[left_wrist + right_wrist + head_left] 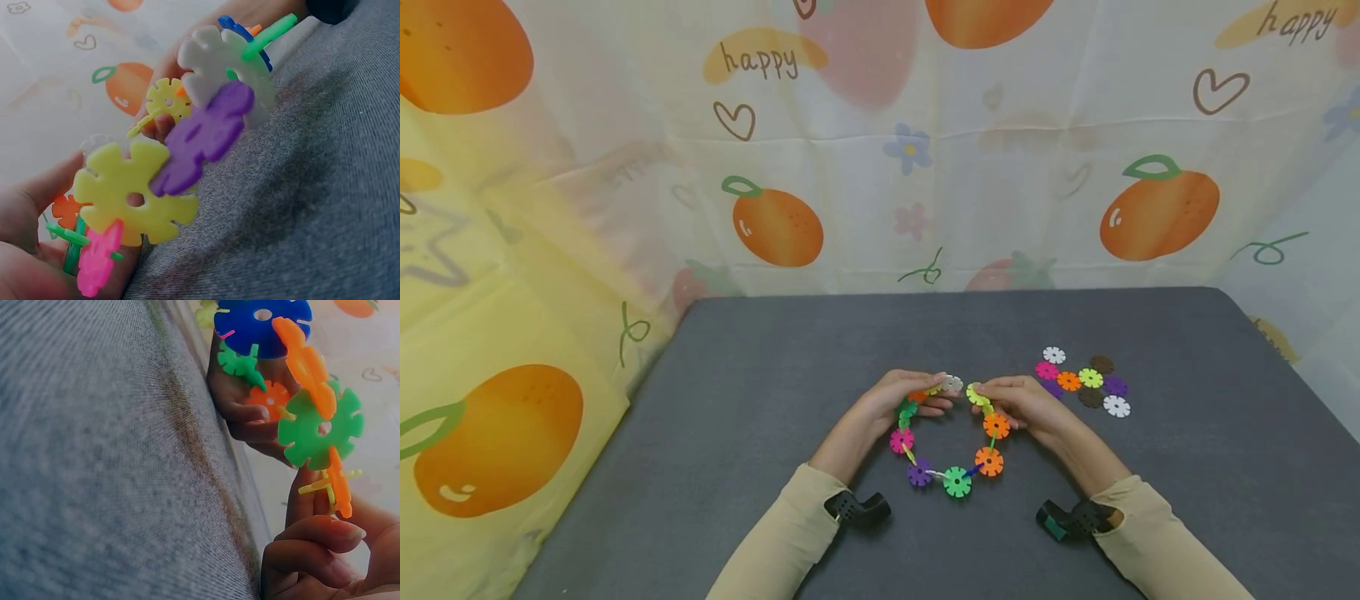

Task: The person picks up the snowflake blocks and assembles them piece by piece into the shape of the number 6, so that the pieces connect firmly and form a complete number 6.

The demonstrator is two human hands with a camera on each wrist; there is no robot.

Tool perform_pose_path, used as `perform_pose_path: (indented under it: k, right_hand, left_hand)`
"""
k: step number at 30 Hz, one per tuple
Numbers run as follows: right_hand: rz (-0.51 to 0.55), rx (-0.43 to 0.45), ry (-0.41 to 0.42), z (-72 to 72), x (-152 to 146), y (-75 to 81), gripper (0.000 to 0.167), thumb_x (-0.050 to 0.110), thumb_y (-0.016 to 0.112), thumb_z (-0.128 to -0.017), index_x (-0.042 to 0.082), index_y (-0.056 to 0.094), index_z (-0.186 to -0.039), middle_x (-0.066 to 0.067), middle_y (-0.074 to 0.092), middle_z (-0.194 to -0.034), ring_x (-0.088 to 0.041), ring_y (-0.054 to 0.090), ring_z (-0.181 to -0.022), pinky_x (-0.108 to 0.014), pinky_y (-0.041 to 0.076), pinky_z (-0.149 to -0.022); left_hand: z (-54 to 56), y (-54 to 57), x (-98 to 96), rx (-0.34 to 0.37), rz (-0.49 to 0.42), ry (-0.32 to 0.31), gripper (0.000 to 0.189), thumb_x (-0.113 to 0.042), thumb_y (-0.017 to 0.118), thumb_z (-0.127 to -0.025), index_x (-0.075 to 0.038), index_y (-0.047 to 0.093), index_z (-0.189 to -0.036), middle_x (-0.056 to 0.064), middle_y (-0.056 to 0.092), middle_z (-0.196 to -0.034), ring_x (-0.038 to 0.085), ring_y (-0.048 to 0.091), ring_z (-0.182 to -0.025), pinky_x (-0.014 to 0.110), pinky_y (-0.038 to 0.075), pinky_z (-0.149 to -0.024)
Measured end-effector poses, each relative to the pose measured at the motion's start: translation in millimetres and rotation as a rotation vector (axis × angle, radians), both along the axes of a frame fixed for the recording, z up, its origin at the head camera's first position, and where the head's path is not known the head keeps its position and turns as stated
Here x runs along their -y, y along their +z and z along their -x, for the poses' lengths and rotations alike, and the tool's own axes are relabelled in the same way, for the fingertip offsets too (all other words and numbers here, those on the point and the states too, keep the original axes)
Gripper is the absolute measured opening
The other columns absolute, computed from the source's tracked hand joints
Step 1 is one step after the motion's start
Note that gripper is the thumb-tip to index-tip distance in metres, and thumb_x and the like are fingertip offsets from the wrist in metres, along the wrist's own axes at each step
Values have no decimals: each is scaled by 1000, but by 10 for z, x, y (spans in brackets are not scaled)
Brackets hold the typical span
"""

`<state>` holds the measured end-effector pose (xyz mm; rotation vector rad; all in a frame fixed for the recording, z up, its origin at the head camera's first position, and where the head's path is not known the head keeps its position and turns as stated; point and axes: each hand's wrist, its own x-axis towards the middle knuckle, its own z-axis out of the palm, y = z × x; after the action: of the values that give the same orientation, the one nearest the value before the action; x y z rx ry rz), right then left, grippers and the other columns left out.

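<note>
A chain of notched plastic snowflake discs (957, 482) in many colours is bent into a ring, with a gap at its far side. At the gap's left, my left hand (887, 402) pinches the end with orange and yellow discs and a white disc (952, 383). My right hand (1028, 406) pinches the other end, at a yellow-green disc (973, 393). The two ends stand close but apart. In the left wrist view a yellow disc (100, 187) and a purple disc (215, 128) slot together. A green disc (306, 440) joins orange ones in the right wrist view.
Loose discs lie in a group beyond my right hand, among them an orange disc (1069, 381), a pink disc (1047, 371) and a white disc (1117, 406). The dark grey table (760, 400) meets a fruit-printed curtain (865, 208) at its far edge.
</note>
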<state>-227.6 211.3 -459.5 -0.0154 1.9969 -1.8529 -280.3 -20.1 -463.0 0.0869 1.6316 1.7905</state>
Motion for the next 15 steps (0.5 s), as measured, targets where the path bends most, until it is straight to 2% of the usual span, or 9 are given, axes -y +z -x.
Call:
perform_pose_path:
  k: [7,13,15]
  right_hand:
    - [13,8,7,9,-4,1,19,33,61,-96,18,74,-93,9,48,-56,-4,37,-46,-18,29,-44]
    - [15,7,9,6,-5,-8,18,32,61,-97,21,74,-92,9,50,-58,-3,38,-47,-18,30,-45]
    - [17,0,14,6,-5,-10,19,31,61,-97,19,74,-93,10,58,-61,-3,38,-46,-17,29,-44]
  left_hand:
    - [6,-6,7,14,-9,-2,37,-23,63,-96,1,64,-124,19,70,-116,13,73,-82,30,62,-78]
    - [-3,-18,-10,-36,30,-27,36,-23,66,-94,2,66,-120,17,73,-110,14,73,-81,33,62,-79]
    - [-14,-11,-14,-68,44,-42,35,-23,67,-93,2,67,-118,16,74,-108,14,73,-81,34,62,-80]
